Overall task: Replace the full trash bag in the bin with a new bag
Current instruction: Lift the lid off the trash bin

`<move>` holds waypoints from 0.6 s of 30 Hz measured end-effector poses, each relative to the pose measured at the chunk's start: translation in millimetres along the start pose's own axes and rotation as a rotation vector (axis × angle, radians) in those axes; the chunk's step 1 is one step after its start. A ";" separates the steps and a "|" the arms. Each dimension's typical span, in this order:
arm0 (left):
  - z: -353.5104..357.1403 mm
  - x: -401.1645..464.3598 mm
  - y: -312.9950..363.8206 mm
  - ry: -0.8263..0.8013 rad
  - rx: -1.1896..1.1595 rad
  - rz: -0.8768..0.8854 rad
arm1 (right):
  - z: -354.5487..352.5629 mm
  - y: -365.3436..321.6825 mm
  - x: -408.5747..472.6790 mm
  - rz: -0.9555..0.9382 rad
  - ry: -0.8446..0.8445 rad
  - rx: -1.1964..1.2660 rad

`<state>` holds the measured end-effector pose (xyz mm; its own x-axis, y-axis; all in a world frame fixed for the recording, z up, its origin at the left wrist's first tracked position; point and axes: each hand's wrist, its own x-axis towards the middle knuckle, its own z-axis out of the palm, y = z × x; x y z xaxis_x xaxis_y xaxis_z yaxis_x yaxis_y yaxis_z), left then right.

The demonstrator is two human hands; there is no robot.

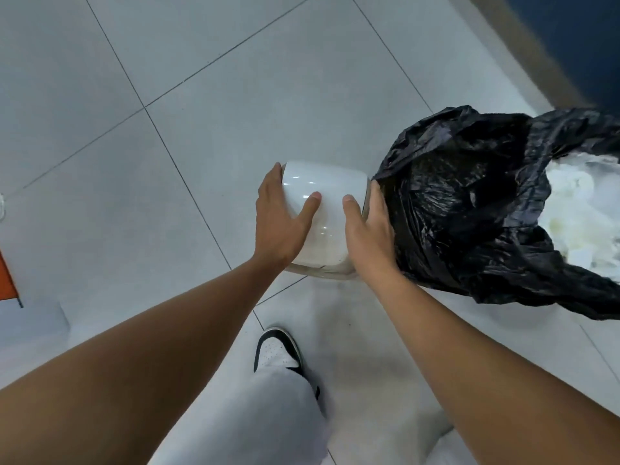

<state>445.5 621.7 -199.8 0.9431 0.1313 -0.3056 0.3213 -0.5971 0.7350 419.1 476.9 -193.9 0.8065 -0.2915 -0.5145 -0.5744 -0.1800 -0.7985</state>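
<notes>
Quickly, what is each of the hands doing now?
Left hand: grips the white bin lid from its left side.
Right hand: grips the lid's right side.

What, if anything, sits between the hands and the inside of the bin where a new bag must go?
The white lid covers the bin's top. The left hand and right hand grip its two sides, so it must come off first. The full black trash bag lies on the floor to the right, already out.

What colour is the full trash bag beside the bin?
Black, crinkled plastic trash bag; clearest in the head view.
</notes>
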 end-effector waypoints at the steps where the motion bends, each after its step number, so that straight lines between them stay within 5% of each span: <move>1: 6.1 4.2 -11.8 0.009 0.007 -0.012 | 4.5 10.4 7.3 0.013 -0.030 -0.019; 13: 60.9 118.0 -53.9 0.078 0.088 -0.027 | 38.9 54.3 118.1 -0.123 -0.131 -0.026; 18: 79.5 153.2 -37.3 0.155 0.169 -0.095 | 50.3 61.4 140.7 -0.183 -0.021 0.007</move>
<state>571.2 601.1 -322.2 0.9155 0.3052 -0.2622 0.4023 -0.6988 0.5915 504.3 472.1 -331.1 0.9003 -0.2352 -0.3662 -0.4165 -0.2214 -0.8818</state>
